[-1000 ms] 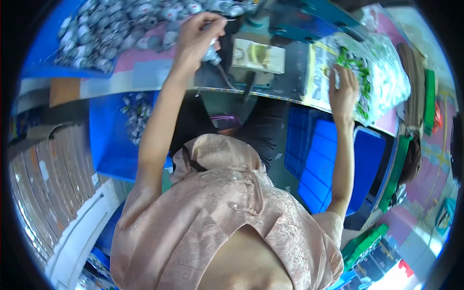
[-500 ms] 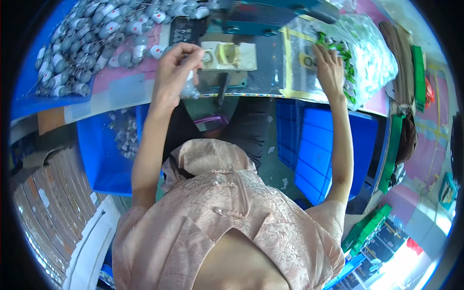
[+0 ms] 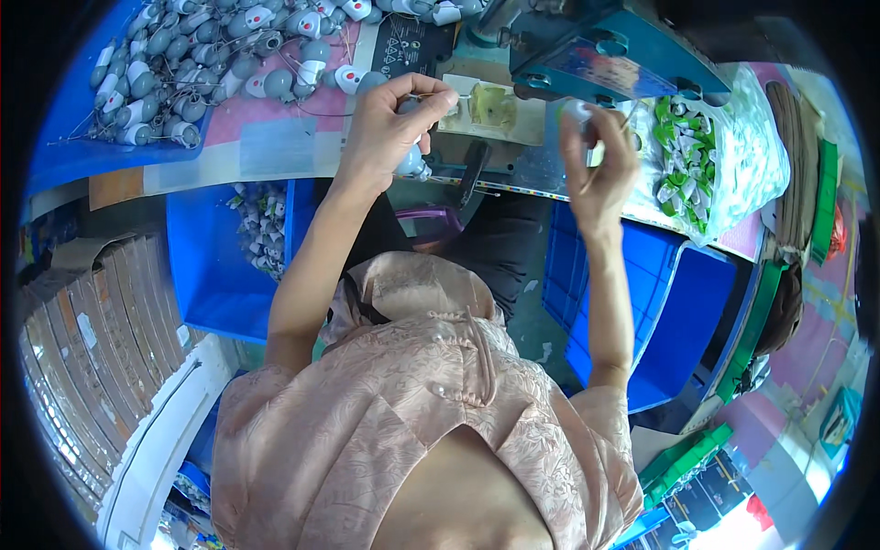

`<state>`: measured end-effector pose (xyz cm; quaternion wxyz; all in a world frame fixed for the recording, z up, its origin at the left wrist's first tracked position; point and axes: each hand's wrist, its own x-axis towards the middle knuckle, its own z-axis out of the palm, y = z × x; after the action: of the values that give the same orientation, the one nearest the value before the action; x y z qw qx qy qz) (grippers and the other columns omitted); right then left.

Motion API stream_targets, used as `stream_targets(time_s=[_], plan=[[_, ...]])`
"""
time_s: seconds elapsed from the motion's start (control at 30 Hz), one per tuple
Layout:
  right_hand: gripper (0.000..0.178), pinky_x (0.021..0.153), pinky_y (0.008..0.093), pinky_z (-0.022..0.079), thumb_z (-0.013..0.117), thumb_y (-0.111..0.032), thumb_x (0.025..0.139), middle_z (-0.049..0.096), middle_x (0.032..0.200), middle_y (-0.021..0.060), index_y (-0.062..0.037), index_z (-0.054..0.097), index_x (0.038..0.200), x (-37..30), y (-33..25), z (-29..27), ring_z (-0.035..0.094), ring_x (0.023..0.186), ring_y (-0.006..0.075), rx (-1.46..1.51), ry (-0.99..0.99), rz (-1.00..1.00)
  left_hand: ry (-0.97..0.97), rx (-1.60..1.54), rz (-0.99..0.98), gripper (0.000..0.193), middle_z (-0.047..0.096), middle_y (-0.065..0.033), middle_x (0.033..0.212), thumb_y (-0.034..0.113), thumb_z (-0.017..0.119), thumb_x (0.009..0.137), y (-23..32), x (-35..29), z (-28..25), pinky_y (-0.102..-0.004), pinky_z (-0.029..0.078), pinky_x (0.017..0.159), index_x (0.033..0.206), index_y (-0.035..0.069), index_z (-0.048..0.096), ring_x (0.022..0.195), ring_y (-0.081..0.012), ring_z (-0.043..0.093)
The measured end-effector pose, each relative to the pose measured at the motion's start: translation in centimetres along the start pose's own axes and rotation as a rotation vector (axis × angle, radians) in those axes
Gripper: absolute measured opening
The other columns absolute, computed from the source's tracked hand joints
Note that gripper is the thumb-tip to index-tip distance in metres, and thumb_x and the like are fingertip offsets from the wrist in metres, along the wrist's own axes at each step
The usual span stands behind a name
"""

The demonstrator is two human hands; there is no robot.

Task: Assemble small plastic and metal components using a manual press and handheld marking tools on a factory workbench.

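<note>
My left hand (image 3: 380, 137) is closed with fingertips pinched over the near-left side of a pale fixture block (image 3: 527, 126). It holds a grey-and-white bulb-shaped piece (image 3: 411, 163), whose grey end shows below the fingers; a thin wire trails off left. My right hand (image 3: 600, 174) is raised right of the block, below a teal machine head (image 3: 610, 60). Its thumb and fingers close on a small white-and-green piece (image 3: 577, 112), partly hidden and blurred. Yellowish material (image 3: 493, 106) lies in the block. Similar green-and-white pieces (image 3: 686, 160) fill a clear plastic bag (image 3: 756, 151) on the right.
Many wired grey-and-white bulb-shaped pieces (image 3: 165, 73) heap in a blue tray (image 3: 69, 165) and spill onto the table. A dark lever (image 3: 472, 170) sticks out at the table's front edge. Blue bins (image 3: 215, 307) stand below on both sides. Flattened cardboard (image 3: 110, 339) is stacked at left.
My right hand has left the green-and-white pieces by the bag and moved left toward the block, now with a small piece in its fingers. My left hand stays beside the block; the whole view has shifted.
</note>
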<state>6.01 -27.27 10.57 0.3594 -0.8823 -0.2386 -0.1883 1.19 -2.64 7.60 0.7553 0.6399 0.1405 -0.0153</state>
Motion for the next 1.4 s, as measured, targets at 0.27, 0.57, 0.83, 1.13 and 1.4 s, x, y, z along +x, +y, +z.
stream_targets(time_s=[0.27, 0.57, 0.83, 1.13, 1.4], plan=[[0.036, 0.075, 0.0363, 0.059, 0.076, 0.009, 0.08, 0.068, 0.108, 0.0158, -0.0022, 0.067, 0.113, -2.1, -2.9, 5.0, 0.069, 0.093, 0.0301, 0.106, 0.091, -0.187, -0.004, -0.044, -0.021, 0.021, 0.056, 0.0047, 0.069, 0.024, 0.079, 0.092, -0.3, 0.3, 0.1, -0.0218, 0.043, 0.049, 0.1, 0.005, 0.074, 0.055, -0.0041, 0.052], [0.025, 0.081, 0.0424, 0.051, 0.08, -0.003, 0.085, 0.068, 0.105, 0.0127, -0.0046, 0.073, 0.108, -1.2, -3.4, 5.4, 0.065, 0.09, 0.0317, -0.16, 0.053, -0.334, -0.022, -0.115, 0.004, 0.02, 0.056, 0.0044, 0.071, 0.025, 0.078, 0.093, -0.8, 0.2, 0.1, -0.0221, 0.044, 0.05, 0.099, 0.006, 0.073, 0.06, -0.0037, 0.053], [0.031, 0.074, 0.0382, 0.048, 0.045, -0.019, 0.108, 0.068, 0.097, 0.0152, 0.0025, 0.066, 0.117, -2.4, 0.3, 1.1, 0.06, 0.078, 0.0244, 0.166, 0.191, 0.157, -0.03, -0.116, -0.029, 0.023, 0.058, 0.0038, 0.071, 0.023, 0.077, 0.093, -1.1, 0.4, -0.1, -0.023, 0.04, 0.053, 0.103, 0.003, 0.073, 0.057, -0.0058, 0.053], [0.028, 0.056, 0.0246, 0.04, 0.071, -0.023, 0.099, 0.061, 0.065, 0.001, 0.0, 0.068, 0.083, -1.9, 11.6, -5.4, 0.051, 0.062, 0.0066, 0.186, 0.366, 0.611, -0.031, -0.13, -0.029, 0.017, 0.056, 0.004, 0.074, 0.02, 0.076, 0.094, -1.4, 0.8, 0.2, -0.0211, 0.042, 0.049, 0.099, 0.004, 0.073, 0.055, -0.0044, 0.051], [0.032, 0.059, 0.0351, 0.046, 0.063, -0.026, 0.102, 0.061, 0.064, 0.0155, 0.0021, 0.064, 0.086, -1.5, 12.6, -4.7, 0.059, 0.059, 0.0191, -0.213, 0.159, 0.458, 0.033, -0.053, 0.078, 0.017, 0.06, 0.0031, 0.079, 0.019, 0.076, 0.094, -1.4, 0.0, 0.8, -0.0208, 0.041, 0.05, 0.1, 0.004, 0.073, 0.058, -0.0041, 0.051]])
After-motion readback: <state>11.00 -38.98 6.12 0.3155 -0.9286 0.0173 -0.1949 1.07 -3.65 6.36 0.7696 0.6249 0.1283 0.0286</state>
